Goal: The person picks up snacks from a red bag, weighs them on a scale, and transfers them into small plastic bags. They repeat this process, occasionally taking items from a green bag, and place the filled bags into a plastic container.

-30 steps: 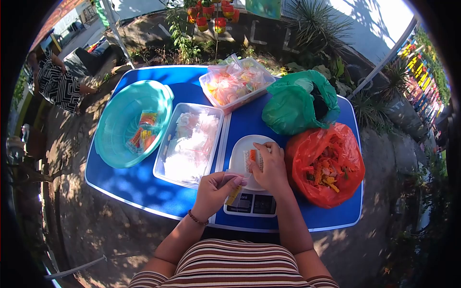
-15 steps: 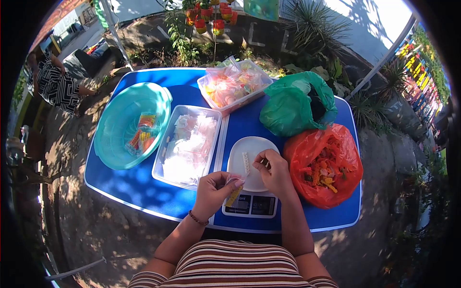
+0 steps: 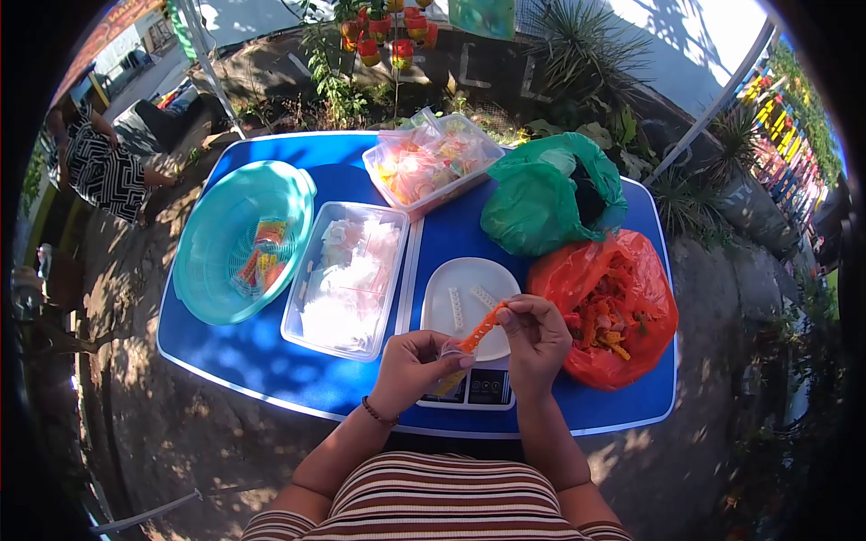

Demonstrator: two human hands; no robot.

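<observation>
An orange strip [image 3: 481, 330] is pinched in my right hand [image 3: 534, 338], over the near right part of the white scale [image 3: 437, 307]. Its lower end meets the opening of a small clear bag [image 3: 448, 382] that my left hand [image 3: 413, 368] grips; something yellow shows inside the bag. Two white strips [image 3: 456, 308] lie on the scale's plate. Beside my right hand, a red plastic bag [image 3: 657, 311] stands open with orange and yellow pieces in it.
On the blue table [image 3: 225, 361] are a teal basin [image 3: 194, 261] with small packets, a clear box [image 3: 295, 326] of empty bags, a second box [image 3: 446, 200] of filled bags and a green bag [image 3: 523, 207]. A person [image 3: 104, 167] is at the far left.
My right hand now holds an orange strip and has moved slightly right and down. A second white strip shows on the plate. The view has shifted slightly.
</observation>
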